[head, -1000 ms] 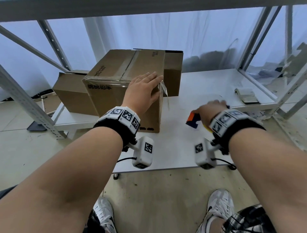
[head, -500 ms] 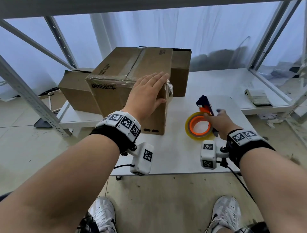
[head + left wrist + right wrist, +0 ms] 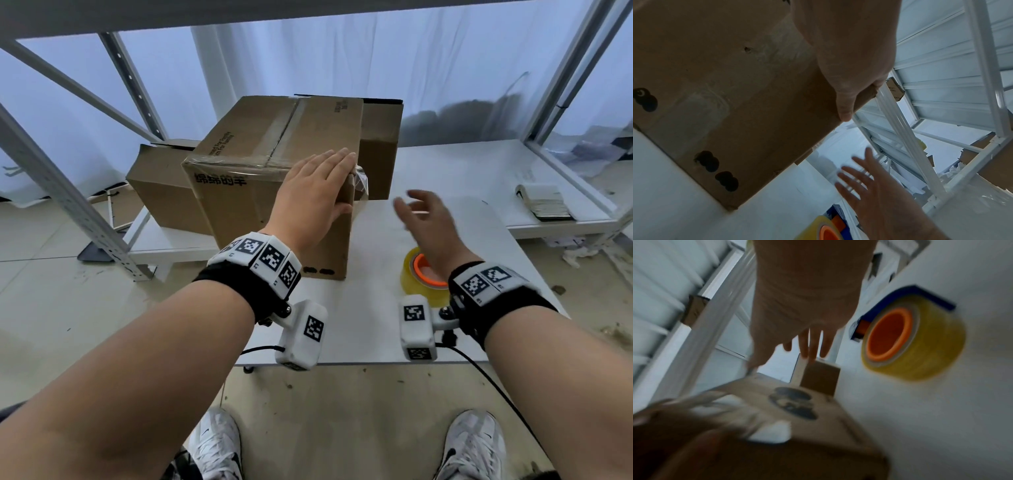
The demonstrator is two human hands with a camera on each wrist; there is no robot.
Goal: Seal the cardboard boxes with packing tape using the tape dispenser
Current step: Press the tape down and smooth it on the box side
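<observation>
Cardboard box (image 3: 274, 192) under flat left-hand fingers (image 3: 329, 164); right hand (image 3: 428, 222) spread, empty; dispenser's blue frame (image 3: 920, 293) only wrist-visible.

I'm seeing the taped brown box (image 3: 274, 178) sitting at my table's ten o'clock, the tape dispenser (image 3: 423, 274) with its yellowish roll lying at two o'clock.

Cool diffuse daylight; right wrist view motion-blurred, perhaps defocused.
</observation>
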